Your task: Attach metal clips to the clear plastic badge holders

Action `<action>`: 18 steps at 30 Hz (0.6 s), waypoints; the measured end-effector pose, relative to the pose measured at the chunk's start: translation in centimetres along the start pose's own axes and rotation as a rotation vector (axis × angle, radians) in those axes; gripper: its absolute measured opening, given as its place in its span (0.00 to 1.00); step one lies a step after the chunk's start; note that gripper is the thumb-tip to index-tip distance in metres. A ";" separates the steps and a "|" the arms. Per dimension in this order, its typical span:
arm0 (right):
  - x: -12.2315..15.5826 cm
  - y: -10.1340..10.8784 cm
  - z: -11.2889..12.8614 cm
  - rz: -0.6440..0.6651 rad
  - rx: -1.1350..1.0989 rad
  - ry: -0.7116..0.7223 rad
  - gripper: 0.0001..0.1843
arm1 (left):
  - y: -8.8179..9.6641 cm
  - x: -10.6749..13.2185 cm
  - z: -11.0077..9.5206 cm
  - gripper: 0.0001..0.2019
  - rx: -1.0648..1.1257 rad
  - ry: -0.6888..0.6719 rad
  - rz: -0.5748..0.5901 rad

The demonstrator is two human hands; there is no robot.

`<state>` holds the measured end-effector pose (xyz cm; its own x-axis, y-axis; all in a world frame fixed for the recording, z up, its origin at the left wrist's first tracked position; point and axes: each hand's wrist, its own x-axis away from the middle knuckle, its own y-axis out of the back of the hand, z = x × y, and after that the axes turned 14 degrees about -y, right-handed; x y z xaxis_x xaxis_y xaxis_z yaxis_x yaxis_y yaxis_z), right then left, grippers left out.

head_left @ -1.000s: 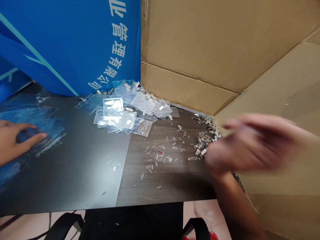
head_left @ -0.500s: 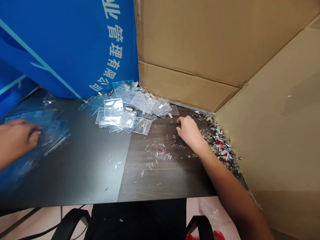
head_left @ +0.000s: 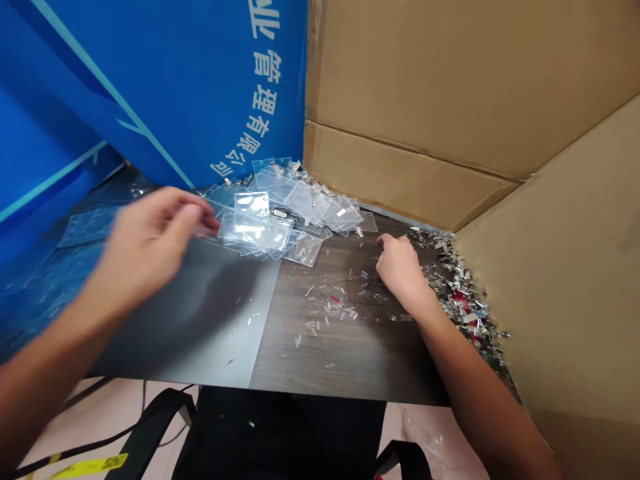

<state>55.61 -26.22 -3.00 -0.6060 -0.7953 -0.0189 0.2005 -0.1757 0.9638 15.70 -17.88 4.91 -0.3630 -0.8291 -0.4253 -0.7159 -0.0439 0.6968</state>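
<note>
My left hand is above the table at the left edge of a pile of clear plastic badge holders. Its fingers are loosely bent and slightly blurred, with thumb and fingers apart and nothing visible in them. My right hand is low over the dark wood tabletop, between that pile and a heap of small metal clips. Its index finger reaches out and no object shows in it; the other fingers are partly hidden under the palm. Metal clips are still attached to some holders in the pile.
More clear holders lie on the left under my left forearm. Small clear plastic bits and a red strip are scattered mid-table. A blue printed banner and cardboard walls stand behind and to the right.
My left hand has moved right, from the stack of holders on the left to the edge of the middle pile. My right hand stays near the clips. The view has shifted slightly left.
</note>
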 end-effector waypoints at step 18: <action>2.9 -0.8 3.0 0.617 -1.090 0.282 0.09 | -15.7 -0.3 -5.2 0.12 1.182 0.142 0.067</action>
<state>51.39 -26.63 -3.02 -0.0320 -0.9855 0.1664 0.9926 -0.0119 0.1207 30.18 -19.83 -2.87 -0.4045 -0.8676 -0.2890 -0.8310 0.4807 -0.2800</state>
